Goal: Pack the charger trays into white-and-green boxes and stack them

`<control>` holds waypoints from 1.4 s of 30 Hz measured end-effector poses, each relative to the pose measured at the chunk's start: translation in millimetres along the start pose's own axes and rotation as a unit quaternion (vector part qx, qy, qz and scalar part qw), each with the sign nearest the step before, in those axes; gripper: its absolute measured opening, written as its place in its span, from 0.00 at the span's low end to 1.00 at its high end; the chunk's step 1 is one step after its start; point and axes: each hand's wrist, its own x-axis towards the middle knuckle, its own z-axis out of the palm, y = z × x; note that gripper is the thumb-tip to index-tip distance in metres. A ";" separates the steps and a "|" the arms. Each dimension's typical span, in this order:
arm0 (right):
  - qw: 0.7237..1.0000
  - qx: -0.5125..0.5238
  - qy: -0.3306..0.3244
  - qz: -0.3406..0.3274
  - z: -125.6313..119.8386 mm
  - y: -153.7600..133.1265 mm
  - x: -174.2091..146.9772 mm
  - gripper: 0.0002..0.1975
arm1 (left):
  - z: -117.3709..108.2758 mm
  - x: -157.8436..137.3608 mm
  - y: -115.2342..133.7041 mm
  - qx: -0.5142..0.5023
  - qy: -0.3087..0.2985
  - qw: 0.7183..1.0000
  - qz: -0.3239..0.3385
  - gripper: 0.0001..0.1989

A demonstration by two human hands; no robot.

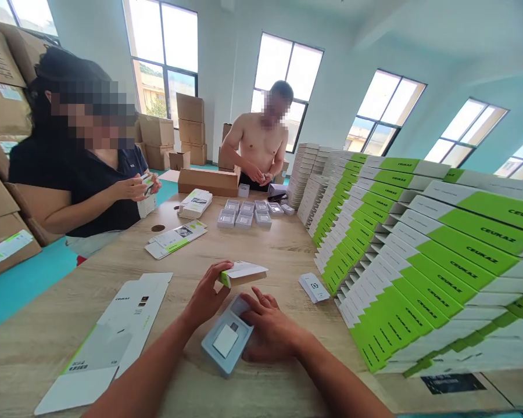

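My left hand (206, 294) grips a small white carton with a green end (244, 270), raised above the table and tilted, its open side toward the right. Below it, my right hand (273, 326) holds the right side of a pale plastic tray (212, 359), with fingers along the rim. A white rectangular piece (225, 341) sits in the tray's recess, and a small dark part (234, 327) shows beside its upper edge. The tray is tilted at an angle on or just over the table; its contact with the wood cannot be made out.
Stacked green-and-white boxes (422, 278) wall off the right. A small white box (314, 288) lies before them. Flattened cartons (126, 325) spread at left; several plastic trays (244, 219) stand farther back. Two co-workers handle small items across the table (283, 249).
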 end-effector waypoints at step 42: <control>0.889 0.130 0.433 -0.074 43.9 -54.1 -116.3 0.22 | -3.7 -129.4 108.6 -0.006 -0.079 0.997 0.011 0.21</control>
